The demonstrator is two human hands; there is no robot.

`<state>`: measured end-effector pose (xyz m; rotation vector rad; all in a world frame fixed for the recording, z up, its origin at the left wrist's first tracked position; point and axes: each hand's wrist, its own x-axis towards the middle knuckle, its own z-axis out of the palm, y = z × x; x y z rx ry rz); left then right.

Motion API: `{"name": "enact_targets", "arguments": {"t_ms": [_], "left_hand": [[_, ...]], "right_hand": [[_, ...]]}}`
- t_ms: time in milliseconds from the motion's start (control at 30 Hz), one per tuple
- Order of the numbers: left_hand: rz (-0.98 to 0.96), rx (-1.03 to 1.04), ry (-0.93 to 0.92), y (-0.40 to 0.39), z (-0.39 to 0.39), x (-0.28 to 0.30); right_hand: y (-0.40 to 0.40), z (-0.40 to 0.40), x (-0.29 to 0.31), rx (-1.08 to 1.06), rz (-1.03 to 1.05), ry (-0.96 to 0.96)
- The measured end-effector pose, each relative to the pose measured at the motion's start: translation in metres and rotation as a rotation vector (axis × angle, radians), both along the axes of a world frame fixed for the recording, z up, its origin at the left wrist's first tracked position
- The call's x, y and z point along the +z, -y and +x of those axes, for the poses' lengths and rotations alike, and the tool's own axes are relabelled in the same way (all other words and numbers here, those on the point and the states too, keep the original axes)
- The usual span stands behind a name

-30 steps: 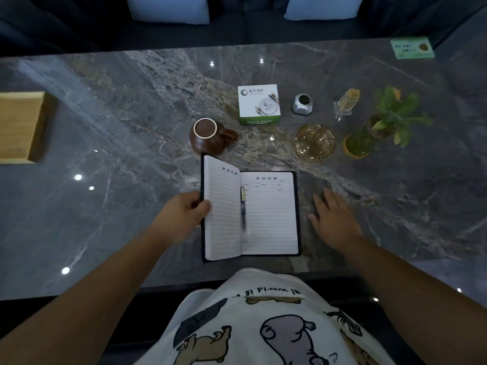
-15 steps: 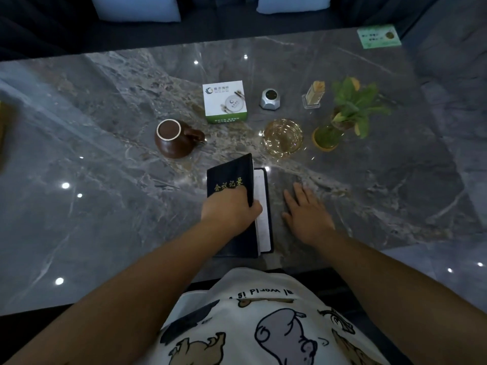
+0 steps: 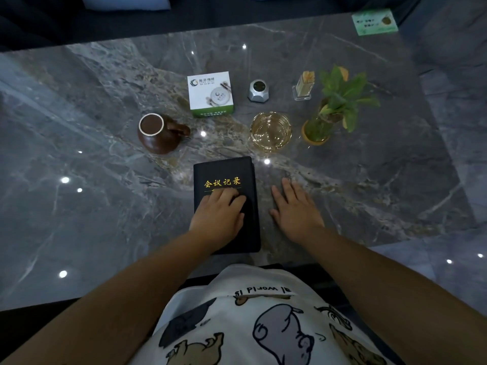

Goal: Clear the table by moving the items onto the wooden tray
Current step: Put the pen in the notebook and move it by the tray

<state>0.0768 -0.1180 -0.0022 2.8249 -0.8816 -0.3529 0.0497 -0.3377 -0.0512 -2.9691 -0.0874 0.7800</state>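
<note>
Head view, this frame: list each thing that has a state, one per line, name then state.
notebook: closed, flat on the table, cover up.
left hand: palm down, pressing on the notebook cover.
right hand: flat on the table, beside the notebook, holding nothing.
brown mug: upright.
glass ashtray: upright, looks empty.
white box: closed.
toothpick holder: upright, filled.
plant vase: upright.
</note>
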Motion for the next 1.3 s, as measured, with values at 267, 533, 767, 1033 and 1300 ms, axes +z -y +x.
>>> {"name": "enact_targets", "arguments": {"t_ms": [267,533,767,1033,1300], "left_hand": [[0.210,-0.110,-0.032,-0.016,-0.022,-0.033],[0.234,-0.113,-0.049,-0.014,-0.022,-0.035],[-0.225,0.369,-0.090,-0.049,-0.031,-0.018],[-0.546,1.009,-0.489,-0.053,-0.028,-0.017],[-0.498,1.004,-0.544,-0.063,-0.025,-0.016]], "right_hand": [[-0.001,0.005,0.014,-0.026,0.053,0.054],[-0.055,0.003,0.030,-0.127,0.356,0.110],[-0.066,0.007,0.024,-0.367,0.429,0.057],[-0.072,0.020,0.027,-0.886,0.702,-0.114],[-0.070,0.020,0.026,-0.887,0.818,-0.213]]}}
